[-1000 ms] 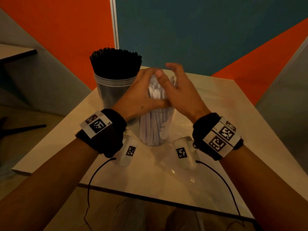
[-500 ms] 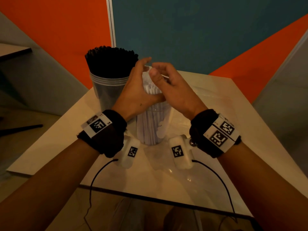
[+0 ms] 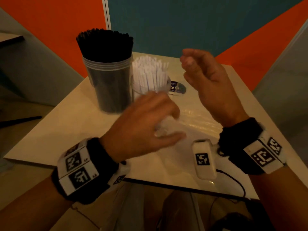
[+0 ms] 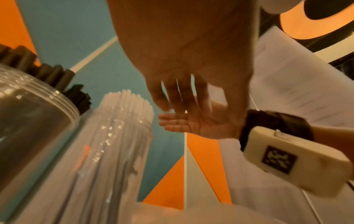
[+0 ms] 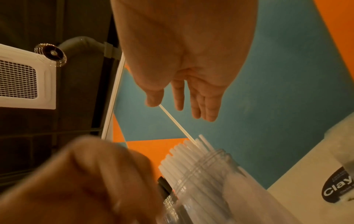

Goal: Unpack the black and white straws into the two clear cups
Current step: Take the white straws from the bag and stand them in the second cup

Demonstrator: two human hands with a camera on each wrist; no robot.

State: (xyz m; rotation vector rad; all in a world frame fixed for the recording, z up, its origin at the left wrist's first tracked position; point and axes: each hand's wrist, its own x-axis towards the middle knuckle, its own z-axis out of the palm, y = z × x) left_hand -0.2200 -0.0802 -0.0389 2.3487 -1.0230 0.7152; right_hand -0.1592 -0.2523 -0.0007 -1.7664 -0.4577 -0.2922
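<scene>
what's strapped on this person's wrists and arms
Bare forearms, no sleeves. Each wrist wears a black band with white square-code tags: left band, right band. A cream camera box with its own code tag hangs under each, trailing a thin black cable.

The black straws (image 3: 104,40) fill one clear cup (image 3: 109,77) and the white straws (image 3: 150,70) fill the other clear cup (image 3: 138,90), both on a pale cream bench (image 3: 66,127) before a wall of orange and teal panels (image 3: 166,22). Both wrists carry black bands (image 3: 100,164) with white tags printed in black square-code patterns. A dark round sticker (image 3: 177,88) with white lettering lies on the bench, perhaps navy, though the dim light leaves that unsure.
</scene>
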